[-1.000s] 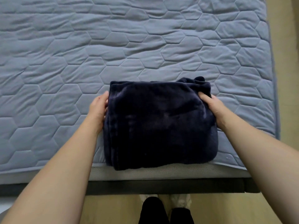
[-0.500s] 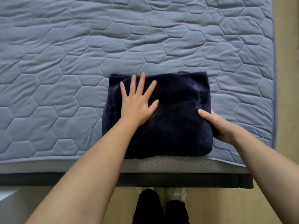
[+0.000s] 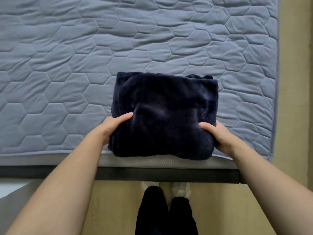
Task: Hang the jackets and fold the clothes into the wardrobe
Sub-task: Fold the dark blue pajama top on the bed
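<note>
A folded dark navy fleece garment [image 3: 166, 112] lies near the front edge of the grey quilted mattress [image 3: 84, 65]. My left hand [image 3: 111, 128] grips its left side, thumb on top and fingers tucked underneath. On the opposite side, my right hand [image 3: 218, 134] holds the lower right corner the same way, thumb pressed on the top. The near edge of the bundle bunches between the two hands.
The mattress sits on a dark bed frame [image 3: 152, 173] whose front edge runs across the view. Tan floor [image 3: 293, 99] shows to the right of the bed and below it, where my dark trouser legs [image 3: 166, 212] and light shoes stand.
My left hand left the top of the garment, where it lay flat, and now grips its left side. My right hand slid a little nearer along the right side.
</note>
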A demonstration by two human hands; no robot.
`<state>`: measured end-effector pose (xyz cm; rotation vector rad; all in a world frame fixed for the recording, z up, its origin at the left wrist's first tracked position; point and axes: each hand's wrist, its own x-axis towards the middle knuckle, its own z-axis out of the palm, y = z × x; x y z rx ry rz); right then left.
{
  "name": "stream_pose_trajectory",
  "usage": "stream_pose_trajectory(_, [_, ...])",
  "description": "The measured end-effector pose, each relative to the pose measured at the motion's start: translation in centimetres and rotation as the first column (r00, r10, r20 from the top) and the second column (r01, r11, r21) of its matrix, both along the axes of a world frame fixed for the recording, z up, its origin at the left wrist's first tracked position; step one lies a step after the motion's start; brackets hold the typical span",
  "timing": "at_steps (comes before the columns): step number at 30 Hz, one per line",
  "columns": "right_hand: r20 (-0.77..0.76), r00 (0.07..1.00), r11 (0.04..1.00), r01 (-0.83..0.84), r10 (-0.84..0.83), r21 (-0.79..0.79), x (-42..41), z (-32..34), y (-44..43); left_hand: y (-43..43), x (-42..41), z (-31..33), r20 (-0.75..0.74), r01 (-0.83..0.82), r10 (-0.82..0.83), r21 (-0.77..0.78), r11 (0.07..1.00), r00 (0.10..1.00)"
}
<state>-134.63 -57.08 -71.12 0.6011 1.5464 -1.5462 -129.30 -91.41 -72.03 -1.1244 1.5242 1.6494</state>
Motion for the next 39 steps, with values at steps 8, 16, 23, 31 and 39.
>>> stream_pose_trajectory(8, [-0.376,0.926,0.911,0.190,-0.042,0.367,4.2,15.3,-7.8,8.9,2.8,17.5,-0.181,0.091,-0.429,-0.836,0.542,0.885])
stream_pose_trajectory(16, [-0.597,0.798,0.986,0.023,0.083,0.168,11.2,35.0,-7.3,9.9,13.9,38.9,-0.370,-0.158,-0.283,-0.810,0.565,0.885])
stream_pose_trajectory(23, [-0.744,0.617,0.909,-0.415,0.257,-0.031,18.7,48.3,-10.3,14.3,28.7,54.0,-0.557,-0.567,0.122,-0.778,0.269,0.822])
stream_pose_trajectory(31, [-0.944,0.211,0.347,-0.931,0.253,-0.114,40.0,62.1,-14.0,24.6,52.3,63.7,-0.846,-0.703,0.326,-0.532,-0.473,0.422])
stream_pose_trajectory(39, [-0.980,0.152,-0.334,-0.924,0.129,-0.188,72.5,69.4,-1.8,45.0,78.2,69.6,-0.921,-0.185,0.310,-0.356,-0.916,0.236])
